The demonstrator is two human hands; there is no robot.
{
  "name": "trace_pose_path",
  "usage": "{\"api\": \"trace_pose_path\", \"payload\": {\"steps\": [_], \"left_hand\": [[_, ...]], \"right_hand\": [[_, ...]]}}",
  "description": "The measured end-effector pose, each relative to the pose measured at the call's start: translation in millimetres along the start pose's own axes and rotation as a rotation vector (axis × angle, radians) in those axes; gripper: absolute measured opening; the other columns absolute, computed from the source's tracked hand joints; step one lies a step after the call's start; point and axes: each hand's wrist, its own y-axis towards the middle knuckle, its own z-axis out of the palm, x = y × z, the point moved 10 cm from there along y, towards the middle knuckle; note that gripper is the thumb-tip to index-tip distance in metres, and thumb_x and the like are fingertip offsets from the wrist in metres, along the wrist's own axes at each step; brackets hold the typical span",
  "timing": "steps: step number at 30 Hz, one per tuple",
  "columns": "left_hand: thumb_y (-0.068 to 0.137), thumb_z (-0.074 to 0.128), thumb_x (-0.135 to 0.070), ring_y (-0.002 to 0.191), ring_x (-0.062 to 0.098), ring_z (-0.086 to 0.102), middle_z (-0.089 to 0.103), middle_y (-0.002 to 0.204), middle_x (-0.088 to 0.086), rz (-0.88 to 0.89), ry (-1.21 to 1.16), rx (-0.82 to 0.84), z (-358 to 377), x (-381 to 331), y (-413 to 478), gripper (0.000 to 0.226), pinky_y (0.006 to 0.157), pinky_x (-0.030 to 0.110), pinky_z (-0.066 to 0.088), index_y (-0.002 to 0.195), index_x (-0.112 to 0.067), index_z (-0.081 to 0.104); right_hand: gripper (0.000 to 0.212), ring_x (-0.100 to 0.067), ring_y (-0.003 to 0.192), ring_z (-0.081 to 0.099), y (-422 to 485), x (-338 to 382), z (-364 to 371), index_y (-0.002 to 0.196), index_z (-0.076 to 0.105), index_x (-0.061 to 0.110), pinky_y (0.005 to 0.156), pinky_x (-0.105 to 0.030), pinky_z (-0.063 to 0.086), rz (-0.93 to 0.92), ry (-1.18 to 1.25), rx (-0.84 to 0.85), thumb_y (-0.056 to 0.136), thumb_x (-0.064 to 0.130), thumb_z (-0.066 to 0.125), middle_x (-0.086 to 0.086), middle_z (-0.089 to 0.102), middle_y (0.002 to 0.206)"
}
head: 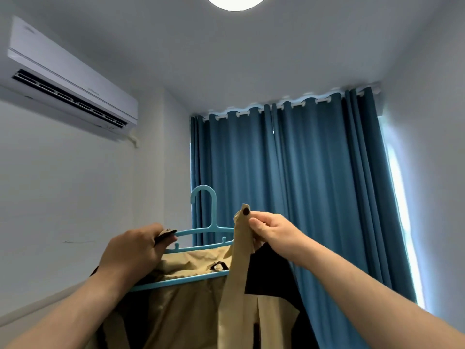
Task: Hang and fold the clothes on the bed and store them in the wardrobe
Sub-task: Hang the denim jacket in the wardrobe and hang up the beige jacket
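Note:
I hold a khaki garment [186, 306] with black panels up in the air on a light blue plastic hanger [203, 231]. My left hand [133, 250] grips the hanger's left shoulder together with one strap end that carries a buckle. My right hand [271, 231] pinches the other khaki strap [239, 248] near its dark button and lifts it above the hanger's right side. The hook of the hanger points up between my hands. The bed and the wardrobe are out of view.
Blue curtains [302, 185] hang closed straight ahead, with daylight at their right edge. A white air conditioner [68, 79] is mounted high on the left wall. A round ceiling lamp [235, 2] shines overhead.

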Motion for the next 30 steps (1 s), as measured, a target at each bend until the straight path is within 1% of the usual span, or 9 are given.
{"api": "trace_pose_path", "payload": {"steps": [2, 5, 9, 11, 15, 21, 23, 26, 30], "left_hand": [[0.084, 0.065, -0.048, 0.053, 0.018, 0.057, 0.061, 0.059, -0.01, 0.039, -0.042, -0.033, -4, -1, -6, 0.024, 0.046, 0.021, 0.034, 0.068, -0.031, 0.059], [0.081, 0.058, -0.052, 0.047, 0.016, 0.054, 0.058, 0.054, -0.011, 0.079, -0.076, -0.104, -14, -4, -14, 0.029, 0.044, 0.02, 0.036, 0.067, -0.027, 0.061], [0.082, 0.063, -0.05, 0.048, 0.014, 0.056, 0.06, 0.055, -0.011, 0.053, -0.083, -0.098, -15, 1, -18, 0.026, 0.046, 0.026, 0.047, 0.069, -0.027, 0.063], [0.083, 0.066, -0.047, 0.051, 0.009, 0.056, 0.06, 0.056, -0.012, 0.013, -0.162, -0.042, -9, 6, -20, 0.023, 0.048, 0.025, 0.047, 0.068, -0.03, 0.063], [0.092, 0.063, -0.025, 0.07, 0.01, 0.063, 0.068, 0.071, -0.008, -0.348, -0.634, -0.152, -14, 53, -13, 0.018, 0.064, 0.025, 0.049, 0.075, -0.026, 0.067], [0.096, 0.057, -0.028, 0.067, 0.019, 0.055, 0.061, 0.071, -0.001, -0.458, -0.563, -0.233, -45, 82, 8, 0.025, 0.06, 0.028, 0.041, 0.076, -0.014, 0.062], [0.097, 0.055, -0.032, 0.069, 0.024, 0.056, 0.06, 0.073, 0.005, -0.64, -0.732, -0.244, -46, 94, 11, 0.03, 0.059, 0.03, 0.043, 0.08, -0.008, 0.06], [0.1, 0.051, -0.029, 0.065, 0.029, 0.069, 0.07, 0.079, 0.016, -1.009, -1.344, 0.019, -10, 80, 3, 0.031, 0.055, 0.037, 0.057, 0.095, -0.001, 0.063], [0.098, 0.047, -0.011, 0.071, 0.034, 0.07, 0.069, 0.088, 0.023, -1.01, -1.388, 0.24, -6, 62, -5, 0.024, 0.054, 0.043, 0.058, 0.103, 0.007, 0.062]], "right_hand": [[0.021, -0.004, 0.106, 0.062, 0, 1, -10, 0.116, 0.067, 0.027, 0.099, -0.034, 0.048, -0.072, -0.325, -0.09, 0.1, 0.026, 0.053, 0.013, 0.069, 0.113], [0.041, -0.014, 0.125, 0.044, -1, -14, -22, 0.126, 0.058, 0.032, 0.107, -0.039, 0.037, 0.007, -0.958, -0.184, 0.094, 0.055, 0.049, 0.011, 0.053, 0.13], [0.049, -0.008, 0.07, 0.057, 2, -40, -19, 0.072, 0.051, 0.028, 0.065, -0.029, 0.045, 0.149, -0.82, -0.056, 0.085, 0.074, 0.038, 0.011, 0.061, 0.073], [0.05, -0.006, 0.058, 0.052, 2, -43, -10, 0.066, 0.051, 0.024, 0.061, -0.028, 0.041, 0.15, -0.771, 0.028, 0.081, 0.072, 0.043, 0.01, 0.059, 0.063], [0.042, 0.0, 0.051, 0.049, -1, -55, -2, 0.07, 0.062, 0.021, 0.057, -0.024, 0.041, 0.165, -0.722, 0.128, 0.086, 0.059, 0.056, 0.012, 0.058, 0.057], [0.04, -0.005, 0.048, 0.047, 0, -43, 5, 0.066, 0.06, 0.029, 0.05, -0.024, 0.04, 0.034, -0.939, 0.142, 0.08, 0.066, 0.056, 0.013, 0.056, 0.054], [0.048, -0.009, 0.054, 0.051, 2, -32, 5, 0.069, 0.058, 0.024, 0.054, -0.029, 0.045, -0.045, -1.073, 0.094, 0.077, 0.071, 0.053, 0.009, 0.057, 0.058], [0.048, -0.01, 0.056, 0.052, 0, -25, -14, 0.064, 0.053, 0.02, 0.057, -0.03, 0.044, -0.092, -1.025, -0.044, 0.079, 0.064, 0.06, 0.008, 0.056, 0.056], [0.044, -0.006, 0.044, 0.037, -8, -26, -51, 0.053, 0.051, 0.014, 0.048, -0.027, 0.033, -0.08, -0.589, -0.236, 0.082, 0.037, 0.075, 0.007, 0.043, 0.045]]}}
